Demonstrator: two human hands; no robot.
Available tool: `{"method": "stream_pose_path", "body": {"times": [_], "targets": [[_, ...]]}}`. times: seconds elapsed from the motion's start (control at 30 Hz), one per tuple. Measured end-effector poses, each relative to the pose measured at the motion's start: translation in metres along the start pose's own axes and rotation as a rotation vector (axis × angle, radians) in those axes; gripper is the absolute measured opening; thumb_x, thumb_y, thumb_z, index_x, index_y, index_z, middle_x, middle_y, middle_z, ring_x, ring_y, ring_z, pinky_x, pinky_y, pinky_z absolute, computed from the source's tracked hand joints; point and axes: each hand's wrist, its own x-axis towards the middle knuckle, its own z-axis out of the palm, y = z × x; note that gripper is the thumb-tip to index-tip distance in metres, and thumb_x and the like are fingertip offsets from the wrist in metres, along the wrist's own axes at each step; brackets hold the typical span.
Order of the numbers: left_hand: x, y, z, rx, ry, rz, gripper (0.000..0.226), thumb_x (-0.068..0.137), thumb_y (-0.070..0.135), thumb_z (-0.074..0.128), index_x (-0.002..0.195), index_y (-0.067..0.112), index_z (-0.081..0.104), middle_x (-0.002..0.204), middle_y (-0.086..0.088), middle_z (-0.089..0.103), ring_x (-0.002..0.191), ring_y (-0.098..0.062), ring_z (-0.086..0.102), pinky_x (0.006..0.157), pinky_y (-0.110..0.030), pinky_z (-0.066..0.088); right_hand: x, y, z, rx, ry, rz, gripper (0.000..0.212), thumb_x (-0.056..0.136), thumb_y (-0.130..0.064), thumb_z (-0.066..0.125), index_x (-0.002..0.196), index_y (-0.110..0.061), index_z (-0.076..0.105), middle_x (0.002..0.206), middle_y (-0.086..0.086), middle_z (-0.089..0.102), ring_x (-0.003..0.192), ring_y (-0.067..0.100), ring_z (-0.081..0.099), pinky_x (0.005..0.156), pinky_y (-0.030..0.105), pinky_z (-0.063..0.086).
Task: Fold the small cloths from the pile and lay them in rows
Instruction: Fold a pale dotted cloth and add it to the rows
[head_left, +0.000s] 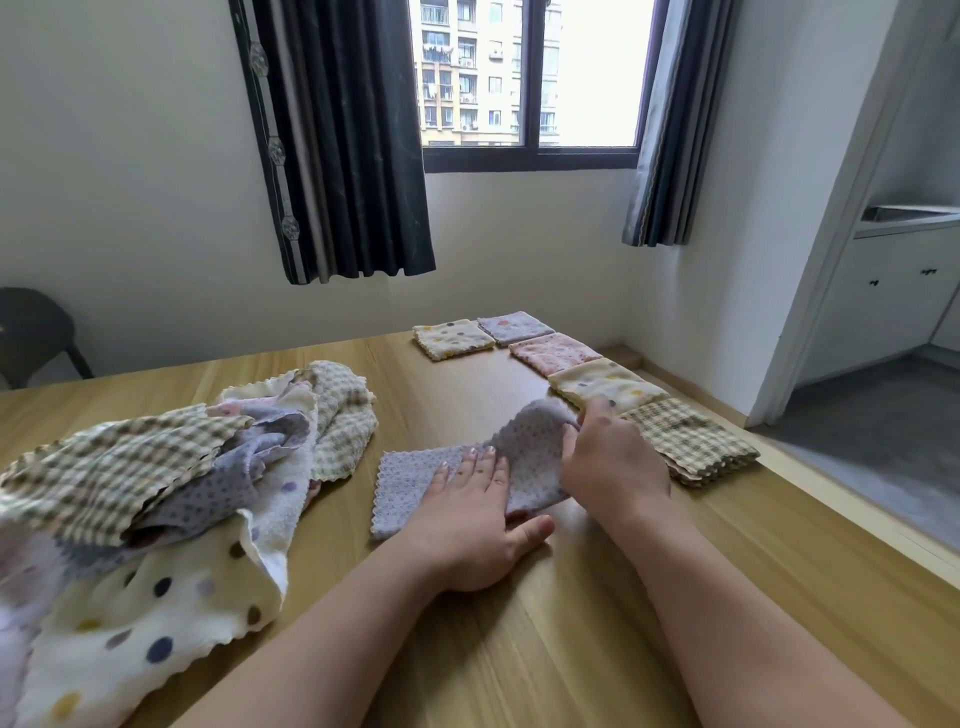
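Head view, far left edge: a dark chair (31, 332) is cut off by the frame, so only its back and one leg show. The pile (156, 493) of loose cloths fills the lower left of the table (519, 649) and runs off the left and bottom edges. Checked, lilac and cream dotted pieces are tangled over one another there, and their number cannot be told.

Just right of the pile, at the centre, lies the lilac cloth (410, 483). Its left part is flat on the wood and its right part is lifted. The left hand (472, 519) rests flat on it with straight fingers pressing down and the thumb on the table, and it hides the cloth's near middle. The right hand (613, 462) grasps the raised right edge with curled fingers, whose tips are hidden behind the fold.

Above centre, a cream dotted square (453, 339) sits just left of a folded lilac square (515, 327). From the lilac one a row runs toward the lower right, edge to edge: a pink square (555, 352), a second cream square (605, 384) whose near corner the right hand covers, and a checked square (691, 441).

At the top, dark curtains (343, 140) hang on both sides of a window (524, 78). At the right edge a doorway shows white cabinets (904, 270) under a counter, partly out of frame.
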Motion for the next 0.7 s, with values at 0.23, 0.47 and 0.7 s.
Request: {"method": "stream_pose_path", "body": {"times": [0.23,0.47,0.7], "targets": [[0.0,-0.001,0.001,-0.005,0.016,-0.002,0.096,0.093,0.079,0.017,0.161,0.017,-0.011,0.168,-0.002,-0.018,0.154,-0.017,-0.021,0.127,-0.044,-0.007,-0.01,-0.011,-0.01,0.378,0.128,-0.165,0.032,0.097,-0.02,0.063,0.126,-0.019,0.049,0.065,-0.004,0.055,0.068,0.022,0.056,0.068,0.031,0.039],[0.004,-0.001,0.002,-0.117,0.151,0.008,0.074,0.104,0.055,0.032,0.163,0.019,0.006,0.17,0.002,0.004,0.157,-0.014,-0.001,0.128,-0.041,0.001,-0.006,-0.007,-0.003,0.622,0.309,-0.215,0.042,0.09,0.002,0.063,0.122,-0.024,0.054,0.099,-0.004,0.063,0.088,0.02,0.065,0.082,0.041,0.056],[-0.008,-0.031,-0.04,-0.376,0.265,0.011,0.048,0.087,0.006,0.044,0.121,0.029,0.071,0.108,0.002,0.073,0.1,-0.021,0.064,0.089,-0.039,0.054,0.001,0.001,-0.006,0.724,0.267,-0.066,0.034,0.088,0.003,0.054,0.09,-0.029,0.068,0.085,-0.015,0.073,0.086,0.0,0.067,0.083,0.036,0.056]]}}
